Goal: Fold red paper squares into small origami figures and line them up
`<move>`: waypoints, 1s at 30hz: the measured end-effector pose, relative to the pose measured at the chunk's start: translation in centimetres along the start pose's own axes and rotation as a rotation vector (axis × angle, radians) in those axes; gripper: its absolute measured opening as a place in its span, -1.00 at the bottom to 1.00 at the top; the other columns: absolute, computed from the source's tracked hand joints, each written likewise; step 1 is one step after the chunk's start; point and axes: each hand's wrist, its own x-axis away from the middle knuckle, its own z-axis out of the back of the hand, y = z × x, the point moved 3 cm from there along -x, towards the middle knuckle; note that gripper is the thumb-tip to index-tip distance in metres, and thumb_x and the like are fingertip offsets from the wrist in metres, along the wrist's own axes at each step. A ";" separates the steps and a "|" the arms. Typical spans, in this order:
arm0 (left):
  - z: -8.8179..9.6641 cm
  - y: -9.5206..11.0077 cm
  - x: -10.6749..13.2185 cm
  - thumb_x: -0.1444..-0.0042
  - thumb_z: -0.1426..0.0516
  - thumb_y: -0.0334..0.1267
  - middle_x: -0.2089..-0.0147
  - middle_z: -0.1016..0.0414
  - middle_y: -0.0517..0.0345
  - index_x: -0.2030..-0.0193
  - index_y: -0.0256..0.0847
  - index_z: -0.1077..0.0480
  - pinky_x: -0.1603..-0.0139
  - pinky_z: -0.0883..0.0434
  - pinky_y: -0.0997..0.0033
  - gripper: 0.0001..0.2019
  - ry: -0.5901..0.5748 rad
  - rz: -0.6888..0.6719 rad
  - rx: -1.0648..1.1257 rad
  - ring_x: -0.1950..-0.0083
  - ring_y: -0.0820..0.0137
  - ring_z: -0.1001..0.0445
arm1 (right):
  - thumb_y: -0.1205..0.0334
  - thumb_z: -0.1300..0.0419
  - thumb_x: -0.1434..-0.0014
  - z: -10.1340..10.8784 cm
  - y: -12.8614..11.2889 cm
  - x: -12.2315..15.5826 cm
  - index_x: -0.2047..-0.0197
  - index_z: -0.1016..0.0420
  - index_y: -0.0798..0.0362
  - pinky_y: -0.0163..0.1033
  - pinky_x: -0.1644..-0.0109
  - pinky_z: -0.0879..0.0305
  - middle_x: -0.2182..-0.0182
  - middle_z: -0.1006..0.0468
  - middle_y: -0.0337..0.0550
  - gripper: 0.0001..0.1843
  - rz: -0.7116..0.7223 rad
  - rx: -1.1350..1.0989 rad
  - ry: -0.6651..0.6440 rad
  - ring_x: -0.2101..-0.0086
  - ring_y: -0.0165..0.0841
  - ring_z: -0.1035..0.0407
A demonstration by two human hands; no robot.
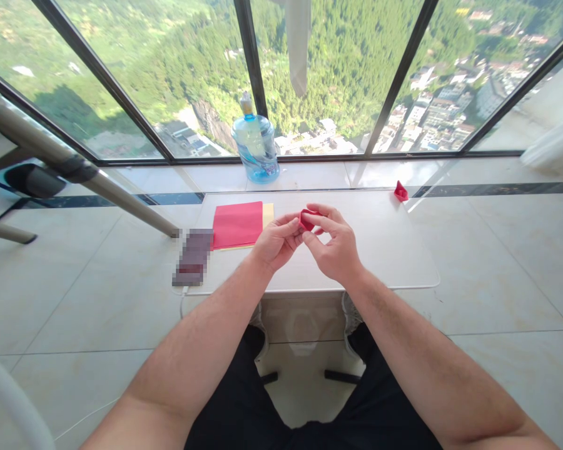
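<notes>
Above the middle of the low white table (375,250), a small folded piece of red paper (304,220) is held between both hands. My left hand (279,240) pinches its left side with thumb and fingers. My right hand (334,240) has its fingers on the right side and over the top, hiding much of the paper. A finished-looking red paper fold (401,192) sits at the table's far right corner. To the left of my hands lies a stack of red paper sheets (238,224), with yellow paper (268,214) showing from under it.
A pixelated phone-like object (193,257) with a white cable (182,303) lies at the table's left edge. Behind the table, a large blue water bottle (256,147) stands by the window. A metal leg (126,203) slants in from the left. My feet are under the table.
</notes>
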 end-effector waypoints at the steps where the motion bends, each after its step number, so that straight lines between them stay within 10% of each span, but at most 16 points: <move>1: 0.0 0.1 0.0 -0.03 -0.32 -0.44 0.30 -0.63 0.06 0.25 -0.33 -0.60 0.12 -0.50 0.47 -0.88 0.006 0.001 -0.003 0.27 0.45 -0.57 | 0.32 -0.24 -0.09 0.0 0.0 0.0 0.04 -0.63 -0.05 -0.12 0.11 -0.52 -0.09 -0.52 -0.04 -0.66 -0.001 0.003 -0.004 -0.02 -0.20 -0.44; 30: -0.2 0.2 0.1 0.09 -0.40 -0.42 0.37 -0.62 0.08 0.33 -0.30 -0.61 0.18 -0.49 0.50 -0.85 0.018 0.005 -0.062 0.33 0.47 -0.56 | 0.28 -0.30 -0.12 0.5 -0.1 0.0 0.36 -0.64 -0.05 -0.01 -0.01 -0.51 0.12 -0.64 -0.10 -0.92 -0.007 0.175 0.178 0.08 -0.19 -0.51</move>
